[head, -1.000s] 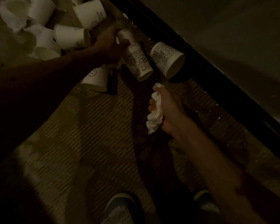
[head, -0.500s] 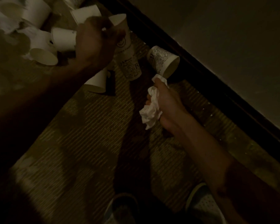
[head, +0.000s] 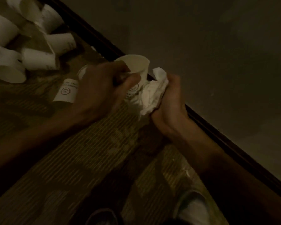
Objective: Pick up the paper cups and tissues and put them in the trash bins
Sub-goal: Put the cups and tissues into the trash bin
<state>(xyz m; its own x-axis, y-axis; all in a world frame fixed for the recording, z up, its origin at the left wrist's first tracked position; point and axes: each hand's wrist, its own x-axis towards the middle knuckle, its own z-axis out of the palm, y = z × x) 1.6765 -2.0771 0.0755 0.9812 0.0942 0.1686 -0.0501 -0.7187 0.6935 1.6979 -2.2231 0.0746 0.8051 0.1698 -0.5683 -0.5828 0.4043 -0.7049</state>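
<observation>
My left hand [head: 101,90] grips a white paper cup [head: 136,65], mouth up, held above the carpet near the dark skirting. My right hand [head: 170,101] is closed on a crumpled white tissue [head: 151,95], which presses against the side of that cup. Just left of my left hand a white cup with a smiley print [head: 66,91] stands upside down on the carpet. Several more white paper cups [head: 37,59] lie on their sides in a heap at the upper left. The scene is dim.
A dark skirting board [head: 217,129] runs diagonally from upper left to lower right, with a plain wall [head: 201,46] beyond it. Striped carpet [head: 71,168] covers the floor. My two shoes [head: 191,207] show at the bottom edge. No trash bin is in view.
My left hand has lifted the cup and carried it right, toward my right hand. My right hand, still holding the tissue, rose to meet the cup. The view shifted right along the wall.
</observation>
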